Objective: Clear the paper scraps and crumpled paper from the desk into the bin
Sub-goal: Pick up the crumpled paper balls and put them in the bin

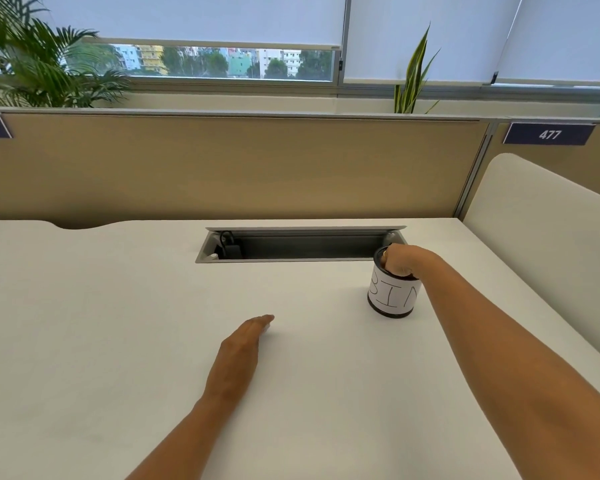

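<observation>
Paper-wrapped bin (394, 294), right hand (400, 260) inside

A person's right hand (400, 260), at right of centre in the frame, dips curled fingers into the mouth of a small dark bin (392, 296) wrapped in white paper lettered "BIN". The left hand (245, 341) lies flat, fingers together, on the white desk (101, 323) at lower centre. Behind the bin, a cable tray (302, 244) stands open before a tan partition (222, 168); a plate at upper right reads 477 (549, 134).
</observation>
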